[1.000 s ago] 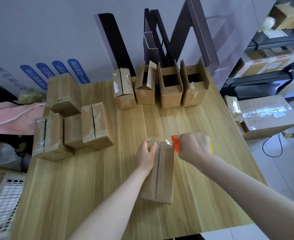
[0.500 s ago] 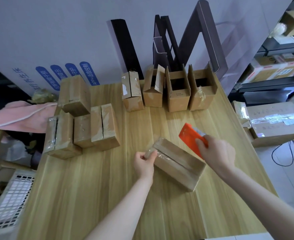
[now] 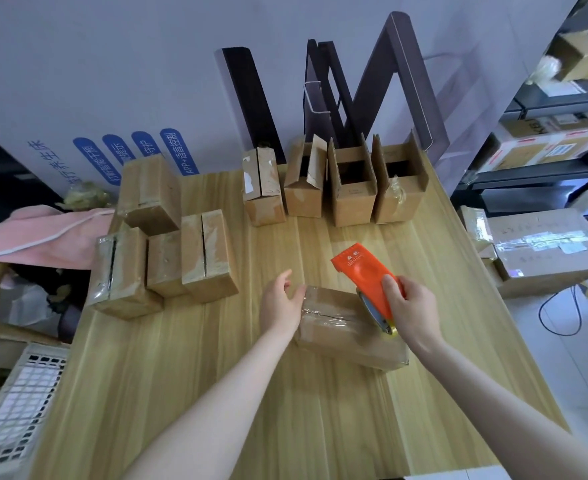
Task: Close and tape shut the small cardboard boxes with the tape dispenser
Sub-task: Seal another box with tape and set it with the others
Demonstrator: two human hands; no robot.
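A small cardboard box (image 3: 344, 332) lies on its side on the wooden table (image 3: 216, 375), with clear tape along its seam. My left hand (image 3: 280, 301) rests against the box's left end with relaxed fingers. My right hand (image 3: 408, 311) grips the orange tape dispenser (image 3: 363, 277) just above the box's right part. Along the table's back stand four more small boxes: one closed (image 3: 263, 190) and three open ones (image 3: 353, 188). A group of closed, taped boxes (image 3: 168, 244) sits at the left.
Dark folded cartons (image 3: 341, 98) lean on the wall behind the table. At the right are shelves with parcels (image 3: 545, 143) and a large taped carton (image 3: 545, 251) on the floor. A white crate (image 3: 15, 407) and pink cloth (image 3: 43, 237) are at the left.
The box has been turned from lengthwise to crosswise on the table. My right hand lifted the dispenser off the box's far end and brought it over the box's right part. My left hand loosened.
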